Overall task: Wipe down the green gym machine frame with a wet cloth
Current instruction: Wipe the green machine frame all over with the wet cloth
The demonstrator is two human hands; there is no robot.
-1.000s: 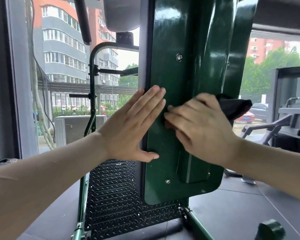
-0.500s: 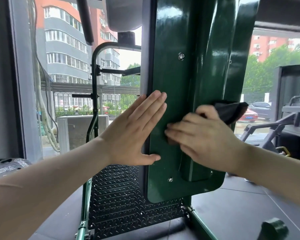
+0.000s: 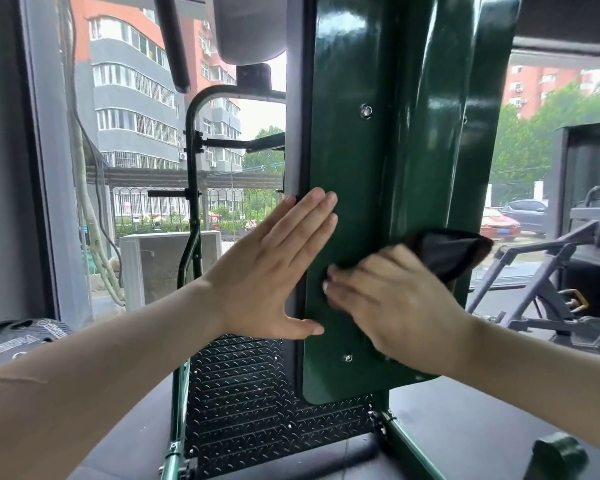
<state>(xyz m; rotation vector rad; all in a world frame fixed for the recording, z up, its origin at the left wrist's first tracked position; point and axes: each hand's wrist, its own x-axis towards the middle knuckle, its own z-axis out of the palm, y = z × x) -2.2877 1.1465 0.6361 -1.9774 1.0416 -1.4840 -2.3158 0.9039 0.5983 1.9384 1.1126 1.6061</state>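
Observation:
A glossy dark green machine frame panel (image 3: 361,161) stands upright in front of me, with bolts near its top and bottom. My left hand (image 3: 267,275) lies flat with straight fingers against the panel's left edge. My right hand (image 3: 388,299) presses a dark cloth (image 3: 447,251) against the lower part of the panel; the cloth sticks out beyond the hand to the upper right, and most of it is hidden under my palm.
A black checker-plate footboard (image 3: 250,403) sits below the panel between thin green tubes (image 3: 191,251). A grey pad (image 3: 246,26) hangs overhead. Other grey gym machines (image 3: 551,271) stand at the right. A large window (image 3: 146,150) is behind.
My right hand and the cloth have slid down the panel. My left hand has stayed flat on the panel's left edge, and my view has shifted slightly closer.

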